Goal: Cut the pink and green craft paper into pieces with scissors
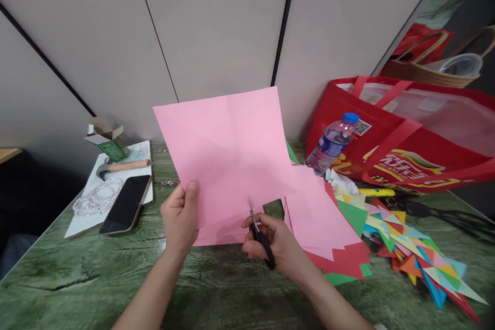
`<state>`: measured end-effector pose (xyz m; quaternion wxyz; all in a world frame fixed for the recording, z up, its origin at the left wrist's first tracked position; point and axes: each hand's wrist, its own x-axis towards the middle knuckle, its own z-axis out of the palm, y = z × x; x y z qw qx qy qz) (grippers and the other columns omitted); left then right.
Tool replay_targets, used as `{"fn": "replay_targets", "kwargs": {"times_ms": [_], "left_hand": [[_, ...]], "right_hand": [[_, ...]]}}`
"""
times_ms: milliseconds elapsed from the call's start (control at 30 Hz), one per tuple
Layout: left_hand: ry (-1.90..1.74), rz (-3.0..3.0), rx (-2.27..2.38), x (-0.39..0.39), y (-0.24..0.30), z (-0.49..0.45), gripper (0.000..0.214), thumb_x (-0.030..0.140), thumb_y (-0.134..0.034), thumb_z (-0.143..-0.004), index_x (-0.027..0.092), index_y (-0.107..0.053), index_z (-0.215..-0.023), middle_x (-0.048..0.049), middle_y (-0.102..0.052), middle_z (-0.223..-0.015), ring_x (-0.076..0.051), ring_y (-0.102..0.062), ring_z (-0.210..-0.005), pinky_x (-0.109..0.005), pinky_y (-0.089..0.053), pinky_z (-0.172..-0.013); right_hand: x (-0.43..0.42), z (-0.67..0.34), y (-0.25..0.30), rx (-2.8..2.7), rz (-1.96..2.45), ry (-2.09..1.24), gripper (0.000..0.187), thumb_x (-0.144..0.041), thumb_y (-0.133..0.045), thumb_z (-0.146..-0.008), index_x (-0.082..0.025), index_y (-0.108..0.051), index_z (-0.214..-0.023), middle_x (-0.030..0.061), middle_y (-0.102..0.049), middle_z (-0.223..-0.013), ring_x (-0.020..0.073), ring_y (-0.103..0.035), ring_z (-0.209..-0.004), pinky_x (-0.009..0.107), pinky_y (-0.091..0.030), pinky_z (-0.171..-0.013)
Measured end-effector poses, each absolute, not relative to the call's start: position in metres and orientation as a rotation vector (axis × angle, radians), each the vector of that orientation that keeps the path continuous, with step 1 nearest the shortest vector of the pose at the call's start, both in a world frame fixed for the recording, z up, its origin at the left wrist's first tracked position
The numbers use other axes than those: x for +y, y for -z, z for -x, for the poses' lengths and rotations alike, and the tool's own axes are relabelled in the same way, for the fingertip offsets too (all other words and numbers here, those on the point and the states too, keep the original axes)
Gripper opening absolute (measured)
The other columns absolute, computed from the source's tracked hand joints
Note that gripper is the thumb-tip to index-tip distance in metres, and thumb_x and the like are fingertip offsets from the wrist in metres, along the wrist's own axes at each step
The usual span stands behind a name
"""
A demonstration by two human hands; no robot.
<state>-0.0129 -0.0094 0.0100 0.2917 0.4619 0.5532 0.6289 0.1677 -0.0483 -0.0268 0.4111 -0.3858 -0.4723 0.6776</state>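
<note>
My left hand (180, 219) pinches the lower left edge of a creased pink paper sheet (226, 154), held up above the green table (77, 278). My right hand (276, 247) grips black-handled scissors (258, 234), whose blades point up into the sheet's bottom edge. Another pink sheet (317, 211) lies just right of the hands on a stack of red and green paper (344, 263).
A white board at the left carries a black phone (127, 203), a hammer (124, 166), clear bead bracelets (98, 197) and a small open box (106, 142). At the right lie coloured paper triangles (417, 252), a water bottle (332, 143), a red tote bag (417, 134) and a yellow pen (375, 192).
</note>
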Motion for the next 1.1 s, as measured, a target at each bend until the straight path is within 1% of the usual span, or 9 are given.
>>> {"fn": "replay_targets", "kwargs": {"times_ms": [100, 200, 267, 500, 600, 767, 867, 1000, 1100], "left_hand": [[-1.637, -1.263, 1.488, -0.0111, -0.0100, 0.0095, 0.027, 0.042, -0.057, -0.076, 0.017, -0.061, -0.069, 0.0034, -0.048, -0.057, -0.009, -0.038, -0.051, -0.019, -0.031, -0.044], [-1.600, -1.290, 1.487, -0.0122, -0.0081, 0.0068, 0.026, 0.042, -0.056, -0.076, 0.017, -0.060, -0.069, 0.0035, -0.048, -0.057, -0.009, -0.037, -0.051, -0.019, -0.030, -0.044], [-1.590, -1.297, 1.481, -0.0123, -0.0070, 0.0061, 0.026, 0.041, -0.056, -0.077, 0.017, -0.061, -0.071, 0.0036, -0.048, -0.058, -0.009, -0.037, -0.051, -0.019, -0.030, -0.044], [-1.598, -1.264, 1.480, -0.0121, -0.0086, 0.0060, 0.026, 0.042, -0.056, -0.076, 0.017, -0.064, -0.079, 0.0027, -0.053, -0.061, -0.010, -0.041, -0.053, -0.019, -0.034, -0.046], [-1.594, -1.247, 1.444, -0.0122, -0.0077, 0.0063, 0.026, 0.042, -0.056, -0.076, 0.018, -0.064, -0.080, 0.0021, -0.055, -0.063, -0.011, -0.043, -0.054, -0.020, -0.036, -0.048], [-1.601, -1.223, 1.412, -0.0121, -0.0049, 0.0073, 0.025, 0.041, -0.057, -0.076, 0.019, -0.064, -0.083, 0.0016, -0.056, -0.066, -0.011, -0.045, -0.055, -0.020, -0.036, -0.049], [-1.598, -1.237, 1.451, -0.0122, -0.0054, 0.0075, 0.025, 0.042, -0.056, -0.077, 0.018, -0.064, -0.080, 0.0025, -0.053, -0.062, -0.010, -0.042, -0.054, -0.020, -0.035, -0.047], [-1.582, -1.269, 1.506, -0.0126, -0.0072, 0.0071, 0.027, 0.043, -0.054, -0.078, 0.018, -0.061, -0.070, 0.0036, -0.047, -0.058, -0.009, -0.038, -0.052, -0.019, -0.033, -0.045], [-1.585, -1.271, 1.509, -0.0124, -0.0078, 0.0066, 0.029, 0.042, -0.054, -0.077, 0.017, -0.058, -0.063, 0.0035, -0.046, -0.057, -0.009, -0.037, -0.051, -0.019, -0.032, -0.044]], "right_hand": [[-0.0478, -0.1681, 0.0238, -1.187, 0.964, -1.684, 0.040, -0.035, -0.077, -0.060, -0.017, -0.054, -0.088, 0.0010, -0.062, -0.072, 0.0129, -0.057, -0.065, 0.025, -0.043, -0.059], [-0.0471, -0.1688, 0.0207, -1.180, 0.961, -1.673, 0.039, -0.040, -0.076, -0.059, -0.018, -0.053, -0.081, 0.0029, -0.061, -0.077, 0.0146, -0.057, -0.070, 0.027, -0.044, -0.062], [-0.0469, -0.1690, 0.0193, -1.184, 0.961, -1.673, 0.038, -0.041, -0.075, -0.060, -0.017, -0.052, -0.079, 0.0026, -0.060, -0.076, 0.0140, -0.056, -0.069, 0.027, -0.043, -0.061], [-0.0469, -0.1687, 0.0208, -1.192, 0.983, -1.653, 0.042, -0.042, -0.075, -0.060, -0.016, -0.054, -0.086, -0.0013, -0.055, -0.067, 0.0114, -0.051, -0.060, 0.025, -0.039, -0.057], [-0.0466, -0.1688, 0.0228, -1.191, 0.990, -1.659, 0.043, -0.042, -0.074, -0.061, -0.016, -0.055, -0.088, -0.0017, -0.054, -0.066, 0.0108, -0.049, -0.058, 0.025, -0.038, -0.056], [-0.0460, -0.1686, 0.0253, -1.191, 1.010, -1.653, 0.044, -0.044, -0.075, -0.059, -0.017, -0.055, -0.087, -0.0023, -0.052, -0.064, 0.0102, -0.047, -0.055, 0.025, -0.036, -0.053], [-0.0462, -0.1688, 0.0249, -1.207, 1.011, -1.651, 0.044, -0.044, -0.075, -0.059, -0.016, -0.055, -0.087, -0.0021, -0.053, -0.064, 0.0098, -0.046, -0.055, 0.024, -0.036, -0.052], [-0.0467, -0.1691, 0.0230, -1.220, 1.005, -1.661, 0.043, -0.044, -0.074, -0.061, -0.016, -0.054, -0.088, -0.0024, -0.053, -0.064, 0.0098, -0.047, -0.055, 0.024, -0.036, -0.053], [-0.0469, -0.1689, 0.0224, -1.210, 1.010, -1.665, 0.045, -0.045, -0.074, -0.059, -0.016, -0.054, -0.088, -0.0021, -0.054, -0.065, 0.0110, -0.049, -0.057, 0.025, -0.037, -0.054]]}}
